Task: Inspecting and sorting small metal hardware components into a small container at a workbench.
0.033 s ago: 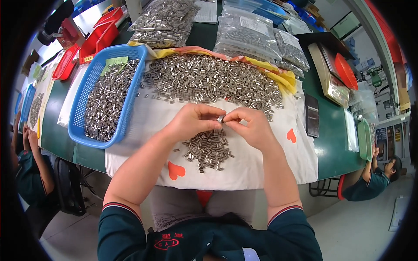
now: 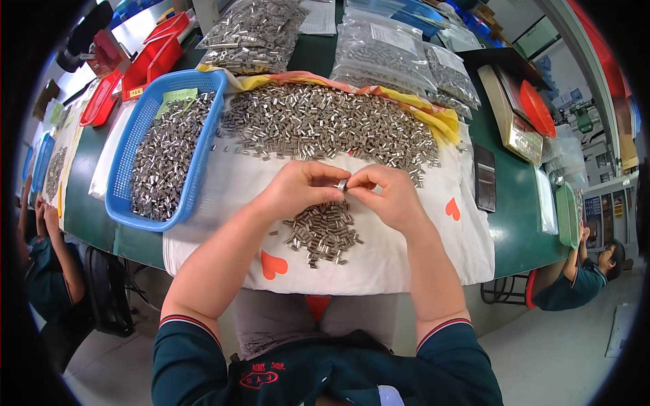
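Note:
My left hand (image 2: 298,189) and my right hand (image 2: 387,196) meet over a white cloth (image 2: 223,189) printed with orange hearts. Between their fingertips they pinch one small silver metal sleeve (image 2: 342,184). Right below the hands lies a small pile of the same sleeves (image 2: 323,233). Beyond the hands a large heap of sleeves (image 2: 325,125) spreads across the far part of the cloth. How the sleeve is shared between the two hands is too small to tell.
A blue basket (image 2: 120,211) full of sleeves stands at the left. Clear bags of metal parts (image 2: 399,57) and red trays (image 2: 152,57) lie at the back of the green table (image 2: 514,230). A black flat piece (image 2: 485,177) lies at the right. Other people sit at the far left (image 2: 47,271) and lower right (image 2: 575,281).

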Available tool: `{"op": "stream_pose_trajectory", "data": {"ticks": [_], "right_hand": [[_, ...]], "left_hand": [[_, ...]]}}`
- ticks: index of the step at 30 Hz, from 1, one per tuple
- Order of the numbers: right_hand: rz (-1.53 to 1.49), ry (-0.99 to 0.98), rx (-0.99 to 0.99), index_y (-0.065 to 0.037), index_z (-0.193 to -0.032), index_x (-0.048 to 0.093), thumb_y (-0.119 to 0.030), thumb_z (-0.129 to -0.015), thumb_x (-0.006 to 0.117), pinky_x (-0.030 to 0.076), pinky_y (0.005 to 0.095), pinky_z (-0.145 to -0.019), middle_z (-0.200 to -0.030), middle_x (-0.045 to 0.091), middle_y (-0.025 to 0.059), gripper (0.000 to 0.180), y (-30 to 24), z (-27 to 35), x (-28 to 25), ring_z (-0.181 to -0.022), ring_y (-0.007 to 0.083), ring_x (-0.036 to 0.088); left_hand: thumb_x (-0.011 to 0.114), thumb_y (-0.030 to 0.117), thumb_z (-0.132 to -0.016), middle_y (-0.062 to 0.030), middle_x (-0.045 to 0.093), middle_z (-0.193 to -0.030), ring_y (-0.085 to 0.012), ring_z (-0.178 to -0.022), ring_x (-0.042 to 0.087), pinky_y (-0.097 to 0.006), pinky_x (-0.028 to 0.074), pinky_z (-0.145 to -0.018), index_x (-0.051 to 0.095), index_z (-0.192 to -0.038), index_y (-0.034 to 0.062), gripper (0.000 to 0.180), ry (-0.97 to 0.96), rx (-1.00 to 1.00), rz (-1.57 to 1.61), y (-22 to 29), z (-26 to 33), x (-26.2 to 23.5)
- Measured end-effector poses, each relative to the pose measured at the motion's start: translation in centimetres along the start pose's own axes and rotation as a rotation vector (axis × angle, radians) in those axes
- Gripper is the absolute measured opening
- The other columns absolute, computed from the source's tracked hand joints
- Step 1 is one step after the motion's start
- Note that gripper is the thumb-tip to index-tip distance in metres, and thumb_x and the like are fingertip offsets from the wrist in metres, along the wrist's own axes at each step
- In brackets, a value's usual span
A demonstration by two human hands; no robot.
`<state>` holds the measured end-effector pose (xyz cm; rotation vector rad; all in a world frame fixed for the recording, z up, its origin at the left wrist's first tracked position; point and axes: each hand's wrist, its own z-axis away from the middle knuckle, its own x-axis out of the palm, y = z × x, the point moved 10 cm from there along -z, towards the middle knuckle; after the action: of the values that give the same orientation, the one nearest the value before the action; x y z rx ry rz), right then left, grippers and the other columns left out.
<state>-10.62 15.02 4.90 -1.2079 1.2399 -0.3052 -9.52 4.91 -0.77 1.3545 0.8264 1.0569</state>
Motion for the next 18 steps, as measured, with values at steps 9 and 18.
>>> {"op": "stream_pose_trajectory", "data": {"ticks": [9,18], "right_hand": [[0.186,0.150,0.267,-0.002,-0.082,0.061,-0.008,-0.073,0.062,0.043,0.0241,-0.060,-0.071,0.059,0.0033,0.011,4.9,-0.1,-5.4,-0.063,0.0108,0.053],[0.612,0.076,0.244,-0.005,-0.073,0.061,-0.008,-0.070,0.057,0.045,0.0365,-0.068,-0.074,0.060,0.0108,0.005,4.9,-0.3,-3.7,-0.076,0.0265,0.057]], "left_hand": [[0.069,0.007,-0.073,-0.0014,0.063,-0.084,-0.0049,-0.075,0.056,-0.020,0.046,-0.070,0.061,-0.103,0.0030,0.031,-0.118,-0.095,-0.181,-0.5,0.2,1.0],[0.071,0.008,-0.072,-0.0009,0.063,-0.086,-0.0051,-0.076,0.056,-0.021,0.046,-0.070,0.061,-0.103,0.0045,0.033,-0.149,-0.016,-0.249,0.2,0.5,1.3]]}}
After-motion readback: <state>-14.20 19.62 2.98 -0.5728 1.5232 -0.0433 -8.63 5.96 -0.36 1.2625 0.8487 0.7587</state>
